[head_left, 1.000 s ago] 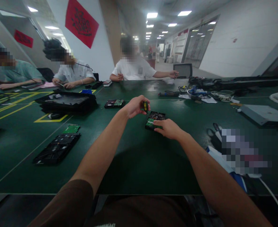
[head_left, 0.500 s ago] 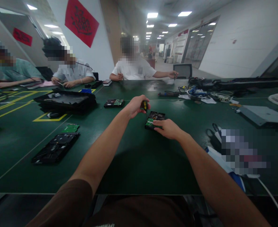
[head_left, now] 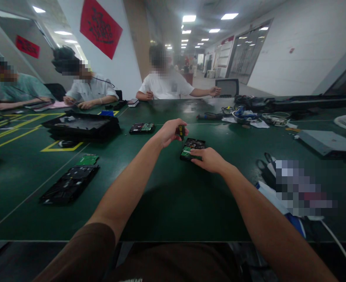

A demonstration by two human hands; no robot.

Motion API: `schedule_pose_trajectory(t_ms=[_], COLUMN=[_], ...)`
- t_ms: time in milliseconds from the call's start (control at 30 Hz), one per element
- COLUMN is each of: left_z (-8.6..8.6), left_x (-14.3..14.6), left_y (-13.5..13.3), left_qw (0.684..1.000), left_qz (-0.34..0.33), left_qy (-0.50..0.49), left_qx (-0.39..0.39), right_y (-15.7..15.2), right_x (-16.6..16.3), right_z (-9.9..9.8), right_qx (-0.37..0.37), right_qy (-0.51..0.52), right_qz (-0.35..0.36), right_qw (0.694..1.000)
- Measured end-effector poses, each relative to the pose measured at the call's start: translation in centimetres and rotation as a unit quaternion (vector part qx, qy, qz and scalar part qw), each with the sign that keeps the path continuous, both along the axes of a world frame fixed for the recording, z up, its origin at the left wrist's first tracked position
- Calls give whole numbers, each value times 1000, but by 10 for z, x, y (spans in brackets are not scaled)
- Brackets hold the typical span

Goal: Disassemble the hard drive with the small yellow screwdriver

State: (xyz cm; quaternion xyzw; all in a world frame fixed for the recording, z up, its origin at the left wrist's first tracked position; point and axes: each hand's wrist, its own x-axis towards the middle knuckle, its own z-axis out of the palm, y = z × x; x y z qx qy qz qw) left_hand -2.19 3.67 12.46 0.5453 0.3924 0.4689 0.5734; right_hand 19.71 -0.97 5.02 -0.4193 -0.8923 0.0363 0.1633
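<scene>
My left hand [head_left: 173, 132] is closed around the black and yellow handle of a screwdriver [head_left: 181, 132], held upright with its lower end at the far left edge of a hard drive [head_left: 194, 145]. The tip is too small to make out. The drive lies on the table with its green circuit board facing up. My right hand [head_left: 209, 159] grips its near right side, fingers resting over the board. Another hard drive [head_left: 142, 128] with a green board lies farther off to the left.
On the green table [head_left: 173, 211] at left are a black drive casing [head_left: 69, 184], a loose green board [head_left: 88, 159] and black trays [head_left: 81, 125]. Cables [head_left: 245, 114] and a grey metal box [head_left: 328, 141] occupy the right. A person [head_left: 168, 84] sits opposite; two others sit at left.
The screwdriver handle has turned slightly in my left hand, its yellow marking facing a little differently. My right hand and the hard drive stay in place.
</scene>
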Motion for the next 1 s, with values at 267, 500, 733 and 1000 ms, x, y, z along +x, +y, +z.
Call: schedule_pose_trajectory(t_ms=[267,500,733,1000], left_z=[-2,1,2,1], left_x=[-3,-2,-2,-2], left_y=[5,0,0,0], left_qw=[1000,1000,1000,1000], left_qz=[25,4,16,12], left_qy=[-4,-8,-2,-2], left_qx=[5,-17,-8,-12], right_y=[0,-1,-2,0], right_x=[0,0,0,-1], right_z=[1,2,3,0], right_qx=[-7,-11,-16,-10], right_qy=[-6,-5,-4,-1], right_qz=[-3,-7,-7,-5], right_qw=[1000,1000,1000,1000])
